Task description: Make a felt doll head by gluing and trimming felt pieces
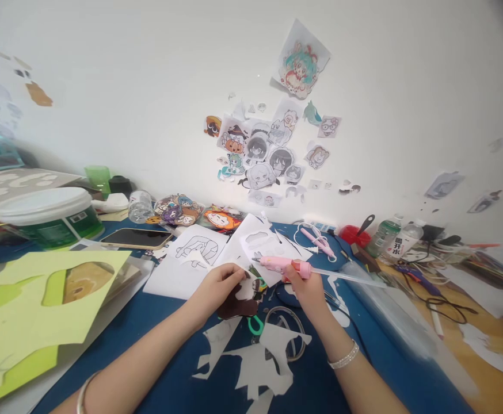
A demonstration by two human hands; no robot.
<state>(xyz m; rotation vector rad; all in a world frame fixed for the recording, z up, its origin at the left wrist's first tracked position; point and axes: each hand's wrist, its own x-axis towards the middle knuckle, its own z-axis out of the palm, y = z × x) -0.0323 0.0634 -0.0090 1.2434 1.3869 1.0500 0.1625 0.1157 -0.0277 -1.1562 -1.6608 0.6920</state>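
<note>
My left hand (219,283) is closed on the edge of a dark brown and white paper cutout (237,306) held low over the blue table cover. Wrapped round a pink hot glue gun (278,264) is my right hand (307,286). The gun's nozzle points left, above the cutout and apart from it. A long clear glue stick (346,276) sticks out of its back. Below the cutout shows a green scissor handle (255,326), the rest of it hidden. White paper scraps (262,368) lie nearer to me. A sheet with a line drawing (169,276) lies beyond my left hand.
Yellow-green cut sheets (57,316) and a white-lidded tub (44,208) stand at left, near a phone (134,237). A clear plastic bag (398,310), bottles (402,238) and a blue-purple tool with a black cord (419,280) are at right. Paper drawings (260,175) hang on the wall.
</note>
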